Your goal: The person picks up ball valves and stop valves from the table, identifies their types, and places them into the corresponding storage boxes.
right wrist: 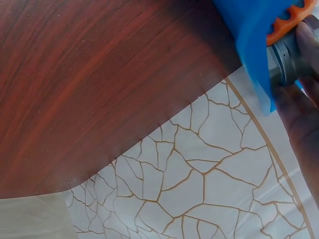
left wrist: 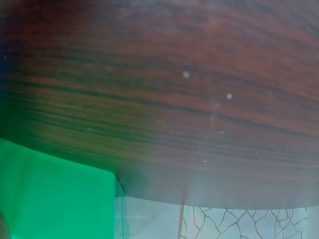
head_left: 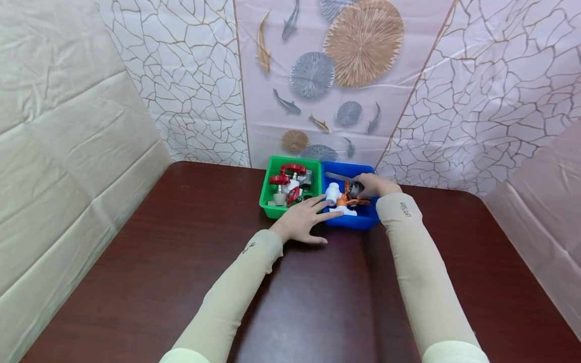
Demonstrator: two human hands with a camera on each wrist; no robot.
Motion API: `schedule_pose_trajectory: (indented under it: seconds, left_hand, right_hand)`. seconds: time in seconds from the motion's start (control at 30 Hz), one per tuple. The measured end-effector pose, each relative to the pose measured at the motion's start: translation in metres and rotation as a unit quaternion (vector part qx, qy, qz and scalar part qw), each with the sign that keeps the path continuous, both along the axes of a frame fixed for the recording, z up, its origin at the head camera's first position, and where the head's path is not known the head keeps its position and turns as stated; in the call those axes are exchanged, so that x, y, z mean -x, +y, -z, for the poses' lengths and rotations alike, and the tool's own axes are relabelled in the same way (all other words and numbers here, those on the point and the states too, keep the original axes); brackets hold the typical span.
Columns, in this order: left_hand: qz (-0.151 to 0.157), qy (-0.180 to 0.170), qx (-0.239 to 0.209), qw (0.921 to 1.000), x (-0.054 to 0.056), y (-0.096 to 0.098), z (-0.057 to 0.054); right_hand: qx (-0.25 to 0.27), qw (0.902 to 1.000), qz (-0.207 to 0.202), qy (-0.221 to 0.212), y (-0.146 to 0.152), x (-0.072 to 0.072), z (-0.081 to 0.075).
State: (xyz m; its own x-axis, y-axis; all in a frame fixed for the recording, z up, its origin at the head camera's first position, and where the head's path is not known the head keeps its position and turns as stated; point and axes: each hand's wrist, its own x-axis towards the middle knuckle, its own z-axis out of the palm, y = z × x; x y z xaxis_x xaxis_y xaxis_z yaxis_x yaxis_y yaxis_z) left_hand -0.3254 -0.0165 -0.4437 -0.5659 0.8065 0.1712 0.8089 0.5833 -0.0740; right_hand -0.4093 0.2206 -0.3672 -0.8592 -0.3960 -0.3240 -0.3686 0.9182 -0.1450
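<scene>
In the head view my right hand [head_left: 372, 184] reaches into the blue bin [head_left: 353, 222]. Its thumb and fingers grip a grey cylindrical pipe fitting [head_left: 355, 189]. The right wrist view shows the same fitting [right wrist: 286, 59] near the bin wall, beside an orange handle [right wrist: 289, 22]. My left hand [head_left: 301, 220] is spread, fingers straight, at the near side of the bins. Its fingertips overlap the blue bin's near rim and a white fitting [head_left: 333, 194]. Also inside the blue bin are an orange-handled valve [head_left: 342, 200] and a grey strip [head_left: 338, 176].
Left of the blue bin, a green bin [head_left: 267, 204] holds several valves with red handwheels [head_left: 279, 179]. Both bins stand side by side near the far edge of the dark brown table [head_left: 190, 242]. Behind it hangs a patterned cloth [head_left: 195, 85].
</scene>
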Motion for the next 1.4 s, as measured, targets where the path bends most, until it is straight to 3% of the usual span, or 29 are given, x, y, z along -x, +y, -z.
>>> schedule_pose_trajectory:
  seconds: [0.3, 1.1, 1.4]
  left_hand:
    - [-0.012, -0.006, 0.006, 0.9999, -0.001, 0.0, -0.004]
    - [-0.004, -0.003, 0.0, 1.0, 0.0, 0.0, -0.003]
    - [-0.001, -0.003, -0.005, 1.0, -0.003, 0.0, -0.001]
  right_hand:
    - [0.023, 0.9993, -0.012, 0.028, 0.001, -0.003, -0.002]
    - [0.046, 0.9976, 0.0, 0.051, 0.004, -0.008, 0.0]
    - [0.108, 0.9927, 0.002, 0.054, 0.014, -0.012, 0.003]
